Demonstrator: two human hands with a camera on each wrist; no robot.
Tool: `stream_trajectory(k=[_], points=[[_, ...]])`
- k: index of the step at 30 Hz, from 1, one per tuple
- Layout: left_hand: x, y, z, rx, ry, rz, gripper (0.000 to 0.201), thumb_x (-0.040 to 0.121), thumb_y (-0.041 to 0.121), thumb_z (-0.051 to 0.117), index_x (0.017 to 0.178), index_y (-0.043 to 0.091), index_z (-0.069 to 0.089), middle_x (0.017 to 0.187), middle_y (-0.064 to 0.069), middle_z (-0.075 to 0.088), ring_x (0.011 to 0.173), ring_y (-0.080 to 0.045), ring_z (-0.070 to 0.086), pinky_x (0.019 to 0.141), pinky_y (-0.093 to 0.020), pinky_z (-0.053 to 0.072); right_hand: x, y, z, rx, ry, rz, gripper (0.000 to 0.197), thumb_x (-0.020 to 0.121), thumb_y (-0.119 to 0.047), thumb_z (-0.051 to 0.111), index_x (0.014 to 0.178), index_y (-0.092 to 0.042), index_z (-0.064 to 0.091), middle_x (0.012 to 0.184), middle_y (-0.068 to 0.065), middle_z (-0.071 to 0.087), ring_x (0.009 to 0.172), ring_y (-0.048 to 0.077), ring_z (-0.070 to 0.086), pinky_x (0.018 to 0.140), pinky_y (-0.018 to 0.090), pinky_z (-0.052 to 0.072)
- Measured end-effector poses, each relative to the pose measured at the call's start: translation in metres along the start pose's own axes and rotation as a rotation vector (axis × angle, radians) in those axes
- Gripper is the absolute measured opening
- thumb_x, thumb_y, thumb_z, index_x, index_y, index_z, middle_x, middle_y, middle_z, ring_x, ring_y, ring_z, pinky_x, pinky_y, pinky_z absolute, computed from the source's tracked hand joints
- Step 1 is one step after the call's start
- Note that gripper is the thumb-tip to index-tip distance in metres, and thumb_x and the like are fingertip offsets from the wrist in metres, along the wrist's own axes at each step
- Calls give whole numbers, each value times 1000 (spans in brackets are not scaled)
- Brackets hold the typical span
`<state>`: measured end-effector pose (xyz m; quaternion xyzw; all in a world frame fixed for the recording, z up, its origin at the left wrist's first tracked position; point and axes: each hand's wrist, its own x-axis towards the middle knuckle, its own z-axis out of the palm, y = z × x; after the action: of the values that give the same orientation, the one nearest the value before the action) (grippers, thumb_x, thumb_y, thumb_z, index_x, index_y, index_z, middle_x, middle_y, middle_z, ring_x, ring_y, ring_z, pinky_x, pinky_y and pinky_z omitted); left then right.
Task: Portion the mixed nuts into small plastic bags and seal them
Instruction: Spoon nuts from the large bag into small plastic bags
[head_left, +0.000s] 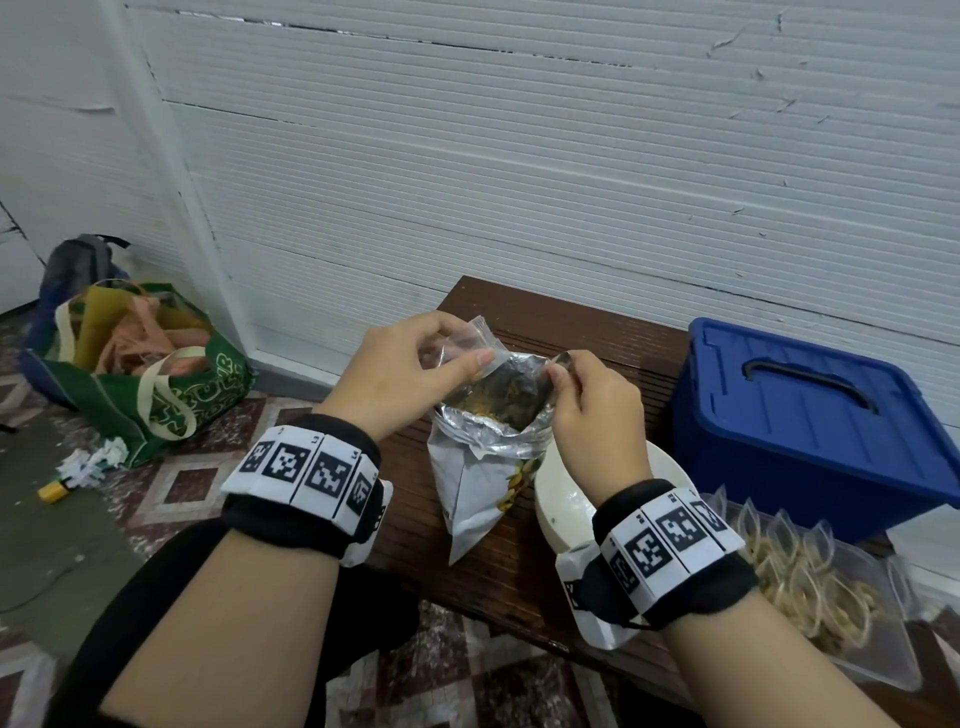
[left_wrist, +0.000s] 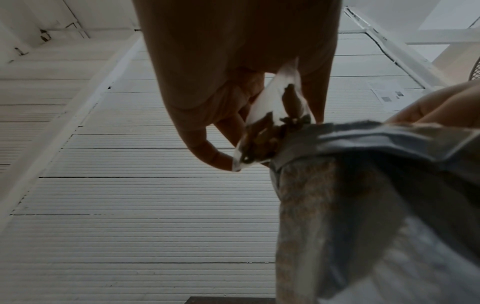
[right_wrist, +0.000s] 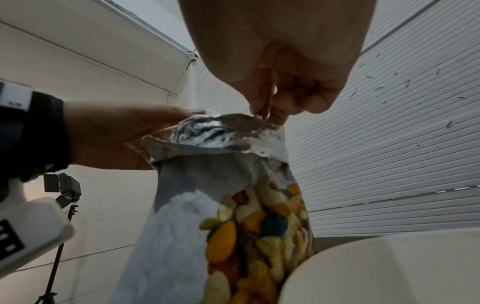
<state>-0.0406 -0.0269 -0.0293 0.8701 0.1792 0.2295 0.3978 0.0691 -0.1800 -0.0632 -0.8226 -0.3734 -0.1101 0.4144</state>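
A dark wooden bench (head_left: 597, 358) stands against a white ribbed wall (head_left: 519, 156), and everything here is placed from that bench. At its far right end sits a blue lidded storage box (head_left: 810, 421). On the floor well to the left of the bench lies a green shopping bag (head_left: 140, 384) stuffed with cloth. Upright near the middle of the bench stands the foil bag of mixed nuts (head_left: 488, 457), its top rolled open and silver lining showing, with printed nuts on its front. Just beside it on the bench, toward the near right, sits a white bowl (head_left: 566, 493), and further right along the near edge a clear tray (head_left: 872, 660) holds small zip bags already filled with nuts. Above the foil bag's mouth, the left hand (head_left: 410, 374) pinches a small clear plastic bag (head_left: 472, 343) between thumb and curled fingers; the left wrist view shows a few dark nuts inside it. The right hand (head_left: 592, 410), fingers curled together, pinches the far right rim of the foil bag between thumb and forefinger, holding its mouth open.
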Motion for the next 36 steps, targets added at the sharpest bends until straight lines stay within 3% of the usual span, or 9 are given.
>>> stream_trajectory(k=[6,11,15,17,20,26,28,31,36], points=[[0,-1,0,11,-2,-10,15,81,48,69,92,42,60,91,29,61,84,29,48,68,8,33,2,-2,-4,145,34,183,18,98,-14,47,89,-7,61,67,-3,55,63,9,50,60,23,35],[-2,-1,-2,9,0,-17,17,80,49,69,92,42,59,94,30,60,87,21,51,69,7,34,7,-6,-4,188,14,209,28,97,-15,51,69,-21,50,62,-9,50,57,2,45,55,6,35],[-3,-1,-3,5,4,-22,15,80,48,69,89,44,58,93,31,59,87,24,50,70,5,35,3,-8,-2,204,59,105,16,98,-15,49,89,-12,62,69,-4,57,64,5,51,59,15,37],[-4,-1,-3,-6,5,-21,14,80,47,70,88,45,58,92,31,59,87,26,50,71,5,35,1,-9,0,162,60,14,15,98,-14,49,91,-11,62,74,-1,60,70,14,53,64,25,36],[-4,-1,-3,-2,1,-17,14,80,48,69,87,46,57,92,32,59,87,26,50,71,3,36,-1,-10,3,110,14,-79,15,97,-15,49,90,-10,62,75,0,61,73,19,52,63,25,30],[-5,-3,-3,-7,3,-18,14,81,46,70,89,44,59,94,32,59,90,22,51,73,0,37,-8,-11,10,178,-80,17,16,96,-14,52,89,-5,64,72,8,64,71,25,59,67,39,47],[-5,-3,-4,-13,0,-20,14,81,46,70,90,43,59,95,31,60,91,22,51,73,-1,37,-7,-12,9,211,-38,89,18,96,-14,52,87,-4,64,71,5,64,68,20,59,67,34,47],[-5,-3,-4,-15,-7,-23,15,81,47,69,93,42,61,96,31,60,90,23,50,75,-1,37,-3,-13,4,268,45,198,17,97,-13,50,87,-9,64,71,-4,61,64,3,53,59,11,39],[-5,-3,-5,-25,-4,-22,17,79,47,70,93,43,61,97,26,64,92,18,55,75,0,39,11,-8,-6,300,136,376,20,97,-13,47,93,-10,66,83,7,67,62,7,51,54,8,37]])
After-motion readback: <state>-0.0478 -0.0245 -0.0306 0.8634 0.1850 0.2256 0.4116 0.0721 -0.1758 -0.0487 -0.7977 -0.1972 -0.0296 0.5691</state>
